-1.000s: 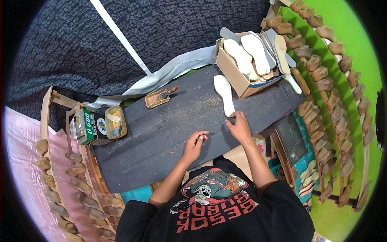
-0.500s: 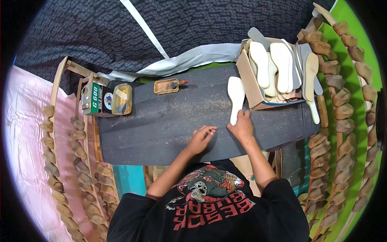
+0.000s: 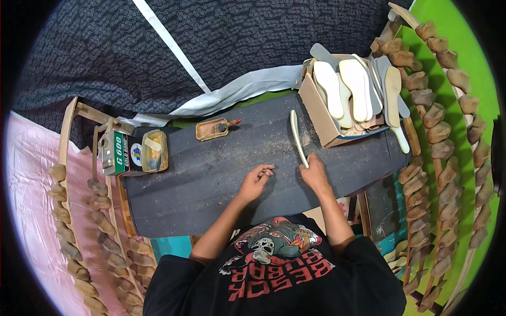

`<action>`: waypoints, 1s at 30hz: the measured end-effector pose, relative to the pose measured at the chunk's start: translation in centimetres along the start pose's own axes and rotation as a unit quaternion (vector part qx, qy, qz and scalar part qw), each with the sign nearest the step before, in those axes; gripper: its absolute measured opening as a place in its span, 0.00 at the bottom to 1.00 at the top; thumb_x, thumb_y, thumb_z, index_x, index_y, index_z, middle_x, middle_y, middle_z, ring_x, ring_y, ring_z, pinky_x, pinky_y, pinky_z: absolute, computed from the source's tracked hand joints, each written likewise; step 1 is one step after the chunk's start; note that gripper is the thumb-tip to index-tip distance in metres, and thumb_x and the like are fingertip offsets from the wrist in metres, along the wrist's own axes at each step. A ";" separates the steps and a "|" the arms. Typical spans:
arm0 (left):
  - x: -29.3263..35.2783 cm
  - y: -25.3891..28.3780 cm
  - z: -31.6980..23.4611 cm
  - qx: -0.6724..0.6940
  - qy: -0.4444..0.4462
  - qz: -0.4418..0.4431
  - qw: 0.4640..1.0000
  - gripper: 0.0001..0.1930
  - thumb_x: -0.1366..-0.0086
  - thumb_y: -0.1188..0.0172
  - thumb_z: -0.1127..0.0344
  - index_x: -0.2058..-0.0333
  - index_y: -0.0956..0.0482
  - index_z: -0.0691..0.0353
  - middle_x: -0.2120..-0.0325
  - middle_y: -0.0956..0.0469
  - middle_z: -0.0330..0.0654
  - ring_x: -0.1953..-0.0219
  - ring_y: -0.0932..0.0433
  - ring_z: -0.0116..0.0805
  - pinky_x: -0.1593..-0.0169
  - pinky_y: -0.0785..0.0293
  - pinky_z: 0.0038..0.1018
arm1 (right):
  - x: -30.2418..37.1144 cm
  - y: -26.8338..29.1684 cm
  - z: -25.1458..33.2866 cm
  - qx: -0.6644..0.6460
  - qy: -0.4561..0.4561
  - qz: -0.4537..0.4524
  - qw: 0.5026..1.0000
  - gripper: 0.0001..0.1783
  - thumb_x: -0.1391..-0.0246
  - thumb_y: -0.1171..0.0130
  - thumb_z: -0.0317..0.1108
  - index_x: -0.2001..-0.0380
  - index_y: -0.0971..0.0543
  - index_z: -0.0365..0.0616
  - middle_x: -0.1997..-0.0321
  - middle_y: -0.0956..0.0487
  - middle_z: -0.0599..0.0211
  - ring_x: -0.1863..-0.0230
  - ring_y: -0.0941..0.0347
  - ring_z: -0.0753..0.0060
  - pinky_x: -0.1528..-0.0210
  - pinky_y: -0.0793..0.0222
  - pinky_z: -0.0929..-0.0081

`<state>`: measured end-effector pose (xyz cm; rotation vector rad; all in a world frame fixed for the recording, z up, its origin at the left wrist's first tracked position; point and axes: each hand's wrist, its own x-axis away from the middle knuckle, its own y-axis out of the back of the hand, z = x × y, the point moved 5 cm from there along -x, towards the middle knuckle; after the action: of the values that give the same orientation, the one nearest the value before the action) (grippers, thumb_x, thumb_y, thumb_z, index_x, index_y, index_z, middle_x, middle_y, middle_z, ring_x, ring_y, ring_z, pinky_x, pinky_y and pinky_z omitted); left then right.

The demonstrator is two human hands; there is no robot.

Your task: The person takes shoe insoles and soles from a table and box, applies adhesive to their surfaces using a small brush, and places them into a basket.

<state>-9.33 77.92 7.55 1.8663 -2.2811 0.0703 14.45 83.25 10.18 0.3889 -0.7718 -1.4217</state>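
Note:
A white shoe insole [image 3: 296, 136] stands turned on edge over the dark table, its wide end pointing away from me. My right hand [image 3: 315, 175] is closed round its narrow near end. To the left of it, my left hand [image 3: 256, 181] rests over the table with fingers loosely bent and nothing visible in them. Just beyond my right hand, at the back right, a cardboard box [image 3: 318, 117] is packed with white, grey and tan insoles [image 3: 354, 87], several of them sticking up over its rim.
A small tan tray [image 3: 212, 129] holding a dark brush-like tool lies at the table's back. At the left stand a green and white tin [image 3: 117, 154] and a yellowish tub [image 3: 155, 151]. Crumbs litter the dark tabletop [image 3: 205, 195]. Wooden racks of shoe lasts [image 3: 437, 116] flank both sides.
The insole has gone from lying flat-faced to standing on edge in my right hand. My left hand's fingers have curled in a little. The whole view has shifted slightly.

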 end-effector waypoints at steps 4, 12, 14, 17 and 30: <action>0.8 -0.3 0.5 0.016 0.007 0.037 0.999 0.15 0.26 0.47 0.71 0.44 0.22 0.65 0.61 0.20 0.36 0.57 0.23 0.24 0.49 0.28 0.22 | 1.0 0.2 2.3 -0.003 -0.038 0.006 0.999 0.19 0.44 0.40 0.34 0.54 0.30 0.34 0.58 0.19 0.31 0.50 0.23 0.26 0.48 0.31 0.44; -2.2 -0.8 -2.8 0.132 0.035 -0.021 0.990 0.23 0.24 0.44 0.64 0.34 0.33 0.61 0.55 0.21 0.38 0.53 0.24 0.25 0.48 0.28 0.24 | 2.9 -1.2 4.4 -0.171 0.059 0.046 0.983 0.24 0.33 0.44 0.43 0.43 0.33 0.37 0.48 0.21 0.37 0.44 0.24 0.35 0.44 0.30 0.50; -4.1 -0.8 -2.8 0.179 0.052 -0.048 0.981 0.24 0.25 0.43 0.64 0.34 0.34 0.61 0.56 0.21 0.39 0.55 0.23 0.25 0.49 0.26 0.25 | 3.8 -1.5 6.0 -0.219 0.138 0.107 0.960 0.25 0.34 0.40 0.45 0.43 0.30 0.39 0.50 0.20 0.43 0.47 0.21 0.43 0.46 0.29 0.56; -5.0 -1.0 -3.8 0.260 0.066 -0.077 0.960 0.24 0.26 0.40 0.64 0.37 0.35 0.62 0.57 0.20 0.40 0.59 0.21 0.27 0.54 0.22 0.27 | 4.5 -2.2 6.2 -0.197 0.217 0.160 0.943 0.25 0.35 0.39 0.46 0.45 0.27 0.39 0.54 0.19 0.46 0.53 0.20 0.50 0.50 0.28 0.59; 2.1 -2.1 -4.1 0.271 0.046 -0.039 0.961 0.35 0.32 0.54 0.79 0.30 0.54 0.54 0.42 0.30 0.55 0.55 0.15 0.52 0.50 0.15 0.44 | -1.0 -3.2 5.3 -0.280 0.118 0.226 0.925 0.23 0.27 0.50 0.52 0.60 0.23 0.40 0.69 0.22 0.68 0.71 0.29 0.80 0.67 0.31 0.77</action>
<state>-7.14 76.13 11.78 2.1332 -2.2733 0.8275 8.57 84.84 11.50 -0.0664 -0.2104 -1.0672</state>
